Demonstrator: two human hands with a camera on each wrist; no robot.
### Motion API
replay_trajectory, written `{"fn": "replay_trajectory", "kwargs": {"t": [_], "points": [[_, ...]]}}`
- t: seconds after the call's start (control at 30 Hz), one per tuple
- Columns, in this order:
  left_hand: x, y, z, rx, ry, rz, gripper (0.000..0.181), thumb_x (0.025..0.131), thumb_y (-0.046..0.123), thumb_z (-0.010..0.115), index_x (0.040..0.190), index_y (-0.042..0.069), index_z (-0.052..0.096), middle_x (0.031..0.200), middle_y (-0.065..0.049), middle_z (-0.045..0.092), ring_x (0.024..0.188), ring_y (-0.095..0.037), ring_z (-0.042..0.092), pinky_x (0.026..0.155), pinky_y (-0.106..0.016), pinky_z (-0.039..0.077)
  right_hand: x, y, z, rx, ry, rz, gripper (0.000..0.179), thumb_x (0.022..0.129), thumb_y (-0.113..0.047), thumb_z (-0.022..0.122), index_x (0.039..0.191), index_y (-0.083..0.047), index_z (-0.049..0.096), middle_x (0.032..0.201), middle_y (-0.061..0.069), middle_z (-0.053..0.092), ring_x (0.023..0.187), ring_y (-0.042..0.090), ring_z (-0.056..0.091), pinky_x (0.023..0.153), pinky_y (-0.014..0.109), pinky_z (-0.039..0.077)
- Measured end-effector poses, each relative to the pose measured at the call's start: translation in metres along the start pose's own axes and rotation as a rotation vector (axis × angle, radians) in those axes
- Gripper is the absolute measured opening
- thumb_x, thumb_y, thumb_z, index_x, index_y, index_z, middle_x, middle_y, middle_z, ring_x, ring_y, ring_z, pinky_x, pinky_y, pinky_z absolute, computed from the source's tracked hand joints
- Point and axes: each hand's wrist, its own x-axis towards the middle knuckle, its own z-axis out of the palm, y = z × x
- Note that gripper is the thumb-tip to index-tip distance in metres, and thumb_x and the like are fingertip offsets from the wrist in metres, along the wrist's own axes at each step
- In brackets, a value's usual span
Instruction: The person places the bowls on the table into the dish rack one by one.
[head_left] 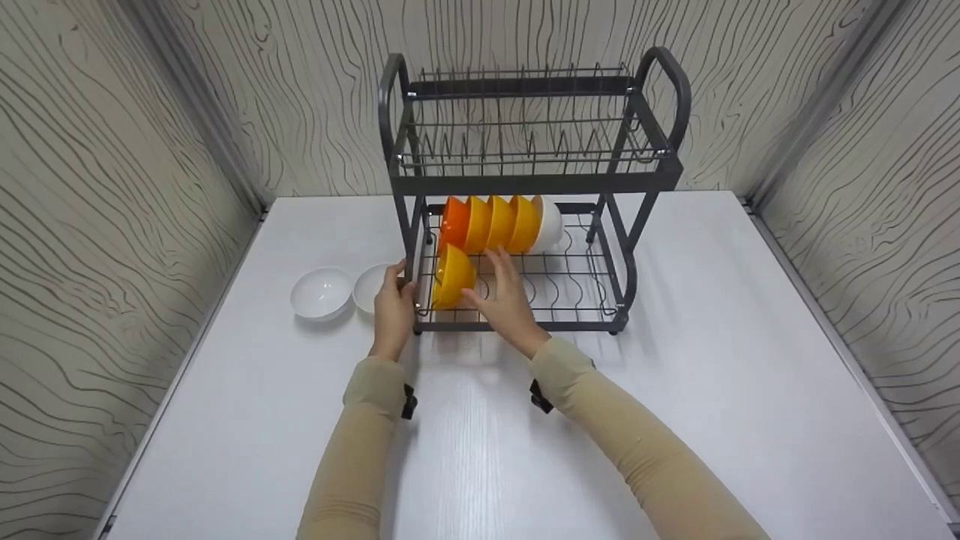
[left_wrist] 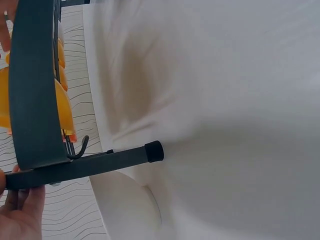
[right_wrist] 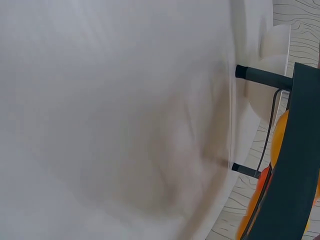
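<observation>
A two-tier dark dish rack [head_left: 532, 182] stands on the table. My left hand [head_left: 394, 311] grips its front left post, thumb and fingers on opposite sides of the bar [left_wrist: 75, 167] in the left wrist view. At the front left of the lower tier, a yellow bowl [head_left: 456, 279] stands on its side. My right hand [head_left: 511, 304] is just right of this bowl, fingers extended and apart, thumb at its edge, fingertips close to the back row. That row holds an orange-red bowl [head_left: 453, 223], several yellow bowls [head_left: 501, 223] and a white bowl [head_left: 551, 225], all on edge.
Left of the rack, two white bowls, one nearer [head_left: 322, 294] and one partly behind my left hand [head_left: 367, 286], sit upright on the white table [head_left: 712, 375]. The upper tier [head_left: 525, 142] has wire dividers. Wood-patterned panels [head_left: 315, 97] enclose the table's back and sides.
</observation>
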Motion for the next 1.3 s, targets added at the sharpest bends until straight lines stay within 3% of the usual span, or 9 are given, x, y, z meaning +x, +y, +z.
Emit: {"fn": "replay_trajectory", "kwargs": {"t": [0.1,0.3,0.43,0.57,0.87,1.07,1.2,1.3], "points": [[0.0,0.0,0.0,-0.016,-0.012,-0.011,0.041,0.097,0.011,0.044,0.137,0.019,0.039,0.109,-0.017,0.059,0.095,-0.028,0.055,0.082,-0.034,0.048,-0.003,0.007,-0.013,-0.048,-0.006,-0.01,0.078,0.084,-0.04,0.065,0.145,-0.015,0.025,0.157,0.007,0.009,0.143,0.029,0.014,0.114,0.052,0.017],[0.004,0.001,0.001,-0.006,-0.03,-0.011,0.041,0.098,0.012,0.043,0.138,0.02,0.037,0.107,-0.016,0.058,0.096,-0.031,0.055,0.081,-0.033,0.047,-0.008,0.025,-0.038,-0.189,0.017,-0.125,0.076,0.085,-0.039,0.064,0.144,-0.009,0.027,0.155,0.012,0.015,0.141,0.03,0.019,0.114,0.051,0.02],[0.006,0.004,0.001,0.011,-0.033,-0.01,0.042,0.098,0.012,0.043,0.138,0.02,0.036,0.107,-0.014,0.058,0.094,-0.026,0.054,0.081,-0.032,0.047,-0.012,0.037,-0.05,-0.298,0.031,-0.184,0.075,0.083,-0.039,0.066,0.142,-0.009,0.031,0.154,0.012,0.018,0.139,0.032,0.025,0.113,0.049,0.023],[0.007,0.003,0.001,0.036,-0.044,-0.004,0.042,0.098,0.013,0.043,0.139,0.02,0.035,0.11,-0.014,0.058,0.093,-0.021,0.053,0.083,-0.032,0.048,-0.021,0.046,-0.06,-0.382,0.019,-0.193,0.072,0.082,-0.039,0.068,0.14,-0.008,0.038,0.153,0.012,0.022,0.137,0.033,0.029,0.113,0.049,0.024],[0.008,-0.001,0.003,0.018,-0.059,-0.018,0.044,0.099,0.014,0.041,0.141,0.022,0.032,0.117,-0.015,0.057,0.096,-0.02,0.053,0.085,-0.033,0.049,-0.039,0.063,-0.069,-0.644,-0.015,-0.303,0.063,0.084,-0.039,0.065,0.134,-0.007,0.046,0.145,0.017,0.037,0.129,0.034,0.042,0.107,0.048,0.035],[0.006,-0.008,-0.002,0.024,-0.082,-0.015,0.047,0.098,0.017,0.044,0.142,0.024,0.031,0.12,-0.01,0.054,0.101,-0.02,0.053,0.091,-0.034,0.048,-0.041,0.067,-0.067,-0.709,-0.027,-0.398,0.05,0.087,-0.036,0.061,0.126,-0.006,0.054,0.13,0.016,0.055,0.116,0.031,0.055,0.099,0.043,0.045],[0.004,-0.02,-0.007,0.043,-0.049,0.01,0.038,0.099,0.015,0.04,0.137,0.014,0.04,0.122,-0.012,0.052,0.11,-0.023,0.052,0.098,-0.037,0.045,-0.04,0.07,-0.065,-0.765,-0.033,-0.473,0.039,0.088,-0.033,0.061,0.115,-0.004,0.062,0.113,0.013,0.066,0.102,0.027,0.063,0.089,0.039,0.051],[0.005,-0.029,-0.01,0.118,-0.026,0.037,0.033,0.098,0.007,0.035,0.129,0.004,0.048,0.123,-0.016,0.051,0.116,-0.027,0.05,0.103,-0.039,0.041,-0.039,0.072,-0.064,-0.791,-0.029,-0.494,0.035,0.088,-0.032,0.061,0.108,-0.004,0.065,0.107,0.012,0.069,0.098,0.026,0.065,0.086,0.037,0.052]]}}
